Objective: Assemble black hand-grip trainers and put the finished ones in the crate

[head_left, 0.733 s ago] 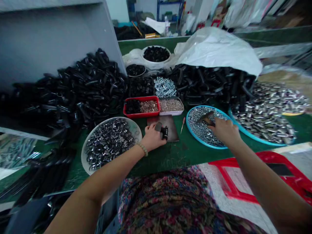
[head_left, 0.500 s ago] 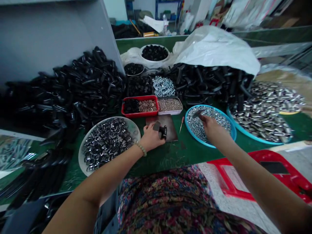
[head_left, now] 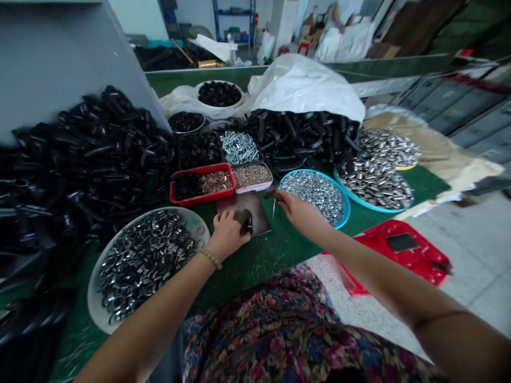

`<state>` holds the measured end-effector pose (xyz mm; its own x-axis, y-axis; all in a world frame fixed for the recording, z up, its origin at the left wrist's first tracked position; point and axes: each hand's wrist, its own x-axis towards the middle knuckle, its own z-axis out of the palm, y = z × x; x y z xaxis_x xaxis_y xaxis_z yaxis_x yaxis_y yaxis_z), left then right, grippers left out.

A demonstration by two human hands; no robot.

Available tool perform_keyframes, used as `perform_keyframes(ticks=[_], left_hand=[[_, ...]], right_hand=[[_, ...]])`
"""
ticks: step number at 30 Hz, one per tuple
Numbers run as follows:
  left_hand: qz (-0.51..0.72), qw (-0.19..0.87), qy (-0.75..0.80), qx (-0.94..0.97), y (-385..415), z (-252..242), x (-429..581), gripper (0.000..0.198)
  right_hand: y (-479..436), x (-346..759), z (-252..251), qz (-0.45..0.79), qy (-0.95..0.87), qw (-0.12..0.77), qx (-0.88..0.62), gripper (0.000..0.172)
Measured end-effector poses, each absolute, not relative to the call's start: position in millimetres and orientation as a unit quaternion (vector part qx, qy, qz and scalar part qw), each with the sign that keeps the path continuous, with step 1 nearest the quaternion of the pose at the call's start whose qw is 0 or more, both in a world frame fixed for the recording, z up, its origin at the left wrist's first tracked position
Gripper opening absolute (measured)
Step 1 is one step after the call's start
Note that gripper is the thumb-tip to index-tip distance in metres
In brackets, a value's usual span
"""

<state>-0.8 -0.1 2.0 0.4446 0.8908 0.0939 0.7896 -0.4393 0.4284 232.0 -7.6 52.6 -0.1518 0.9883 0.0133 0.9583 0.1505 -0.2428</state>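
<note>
My left hand (head_left: 227, 233) is closed around a small black part (head_left: 246, 219) and presses it onto a dark metal plate (head_left: 255, 205) on the green table. My right hand (head_left: 298, 211) is just right of the plate. Its fingers pinch a small dark tool (head_left: 270, 192) whose head points at the plate's far right corner. A thin red-handled pick (head_left: 273, 208) lies under that hand's fingertips, beside the plate. A bead bracelet sits on my left wrist.
A blue dish of silver nuts (head_left: 319, 190) lies right of the hand, and a second blue dish of metal sleeves (head_left: 375, 181) beyond. Red tray (head_left: 199, 183), pin tray (head_left: 252, 174), bolts (head_left: 238, 146), ring dish (head_left: 139, 260), black part piles (head_left: 80, 159), red stool (head_left: 399, 244).
My right hand has moved left with the tool, from over the blue nut dish to the plate's right edge. My left hand stays on the black part. The view has swung right.
</note>
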Motion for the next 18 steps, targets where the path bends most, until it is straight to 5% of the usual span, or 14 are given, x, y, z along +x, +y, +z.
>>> perform_keyframes(ticks=[5,10,14,18], left_hand=[[0.280,0.475,0.524,0.649,10,28,4,0.041],[0.351,0.785,0.406,0.310,8,70,-5,0.042],[0.433,0.765,0.428,0.211,1,77,6,0.024],[0.493,0.689,0.474,0.240,-3,69,31,0.040]], right_hand=[[2,291,31,-0.050,-0.652,-0.019,-0.757,0.042],[10,387,25,-0.067,-0.622,0.008,-0.780,0.036],[24,476,38,-0.077,-0.519,0.000,-0.851,0.040],[51,512,37,-0.044,-0.480,-0.020,-0.876,0.038]])
